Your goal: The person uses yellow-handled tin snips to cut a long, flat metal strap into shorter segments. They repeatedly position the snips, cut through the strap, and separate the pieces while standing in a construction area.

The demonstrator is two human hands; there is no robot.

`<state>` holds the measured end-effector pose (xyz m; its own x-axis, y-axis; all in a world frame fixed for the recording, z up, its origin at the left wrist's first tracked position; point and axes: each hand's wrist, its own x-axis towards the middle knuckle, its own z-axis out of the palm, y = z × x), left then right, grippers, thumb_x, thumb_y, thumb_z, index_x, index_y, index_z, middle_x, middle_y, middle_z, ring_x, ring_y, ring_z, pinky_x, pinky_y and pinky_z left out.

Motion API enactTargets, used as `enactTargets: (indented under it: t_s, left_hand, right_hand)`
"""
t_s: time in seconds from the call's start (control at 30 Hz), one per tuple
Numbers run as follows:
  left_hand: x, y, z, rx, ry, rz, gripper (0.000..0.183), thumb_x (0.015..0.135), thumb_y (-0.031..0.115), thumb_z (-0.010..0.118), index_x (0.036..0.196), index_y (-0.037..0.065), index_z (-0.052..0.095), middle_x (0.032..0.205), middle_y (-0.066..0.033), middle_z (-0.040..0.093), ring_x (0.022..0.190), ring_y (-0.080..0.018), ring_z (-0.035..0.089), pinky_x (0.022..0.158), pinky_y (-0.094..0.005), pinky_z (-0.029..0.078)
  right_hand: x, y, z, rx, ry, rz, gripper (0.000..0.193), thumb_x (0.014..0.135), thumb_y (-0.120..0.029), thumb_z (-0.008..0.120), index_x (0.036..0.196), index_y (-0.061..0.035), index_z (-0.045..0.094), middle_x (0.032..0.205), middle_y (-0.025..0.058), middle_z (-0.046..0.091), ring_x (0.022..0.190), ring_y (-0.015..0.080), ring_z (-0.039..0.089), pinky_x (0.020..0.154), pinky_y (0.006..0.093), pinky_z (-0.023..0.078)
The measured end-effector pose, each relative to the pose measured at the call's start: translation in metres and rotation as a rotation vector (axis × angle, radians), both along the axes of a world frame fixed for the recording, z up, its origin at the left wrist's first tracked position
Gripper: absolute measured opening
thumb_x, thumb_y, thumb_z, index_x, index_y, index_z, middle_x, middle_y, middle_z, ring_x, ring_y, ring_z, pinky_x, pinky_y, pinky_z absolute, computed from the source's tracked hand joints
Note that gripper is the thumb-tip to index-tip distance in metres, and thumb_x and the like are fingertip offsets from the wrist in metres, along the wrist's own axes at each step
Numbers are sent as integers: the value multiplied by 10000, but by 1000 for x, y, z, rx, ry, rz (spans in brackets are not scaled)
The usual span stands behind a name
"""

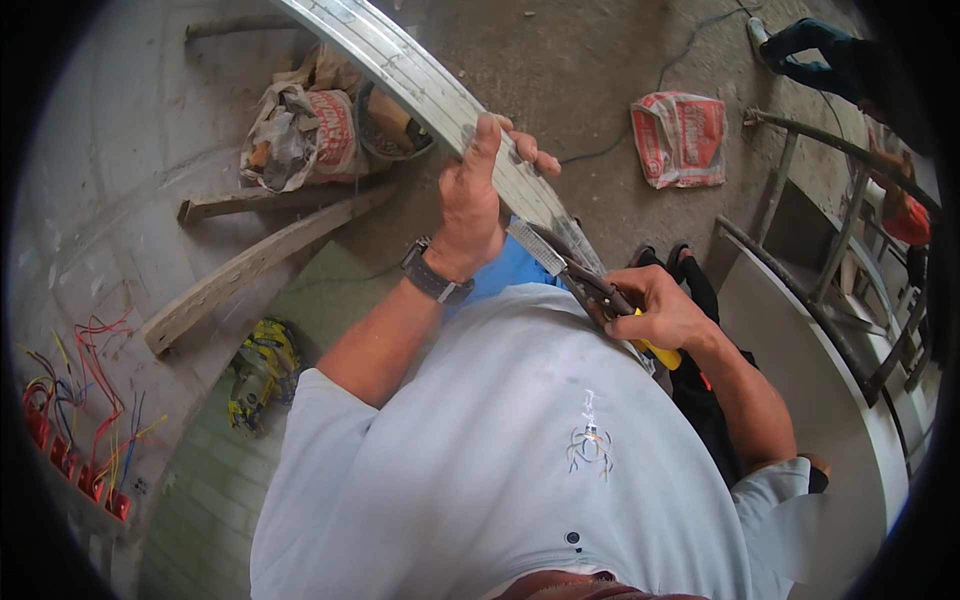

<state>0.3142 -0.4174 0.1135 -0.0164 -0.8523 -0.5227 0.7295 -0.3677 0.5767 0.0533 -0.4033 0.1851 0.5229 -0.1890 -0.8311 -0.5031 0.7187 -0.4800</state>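
A long galvanised metal channel [400,70] slants from the top of the view down to my torso. My left hand [475,190], with a dark watch on its wrist, grips the channel around its edges, thumb on the near side and fingertips showing on the far side. My right hand [655,310] is closed on dark-jawed snips with a yellow handle [655,350]. The jaws lie against the channel's lower part, beside a small textured metal flap [537,248] that sticks out. The channel's lower end is partly hidden by my right hand and the snips.
Rubble fills a torn sack [305,135] beside a bucket [400,125]. A red-and-white sack [680,140] lies on the floor. Wooden planks [260,255] and red boxes with loose wires [90,480] are left. Metal railings [840,230] and people stand right.
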Motion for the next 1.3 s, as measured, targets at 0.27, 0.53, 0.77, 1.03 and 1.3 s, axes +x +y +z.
enactTargets:
  t_s: [0.27, 0.53, 0.77, 1.03, 1.3]
  left_hand:
    - [5, 3, 3, 32, -18, 62, 467, 1072, 561, 616, 1178, 114, 539, 957, -58, 640, 966, -278, 708, 907, -444, 564]
    - [-4, 0, 1, -15, -80, 23, 452, 1093, 508, 609, 1207, 75, 541, 950, -76, 636, 943, -270, 709, 888, -431, 566]
    - [-3, -12, 2, -71, -96, -50, 461, 1095, 499, 609, 1221, 62, 535, 953, -86, 633, 942, -266, 708, 895, -434, 564]
    - [-10, -8, 6, -97, -70, -3, 482, 1089, 507, 616, 1225, 52, 537, 967, -94, 641, 983, -274, 707, 936, -446, 558]
    - [0, -16, 4, -163, -80, -141, 479, 1094, 499, 611, 1231, 44, 552, 993, -95, 664, 999, -276, 712, 954, -444, 561]
  right_hand:
    - [5, -3, -2, -57, -33, 28, 287, 724, -98, 718, 989, 10, 724, 835, -21, 633, 784, 81, 538, 730, 255, 424]
    - [7, 2, -10, -51, -31, -20, 372, 755, -98, 732, 1103, 35, 739, 893, -2, 669, 840, 92, 568, 791, 270, 472]
    - [3, -16, -6, -89, 10, 62, 419, 766, -83, 721, 1158, 66, 732, 922, 6, 683, 849, 98, 578, 795, 268, 479]
    - [0, 2, -10, 96, -74, -129, 367, 770, -83, 735, 1118, 33, 739, 949, 4, 687, 851, 97, 587, 808, 264, 481]
    - [-4, -3, -13, 22, -63, -61, 351, 774, -122, 758, 1091, 31, 742, 928, 2, 681, 865, 97, 595, 834, 265, 477]
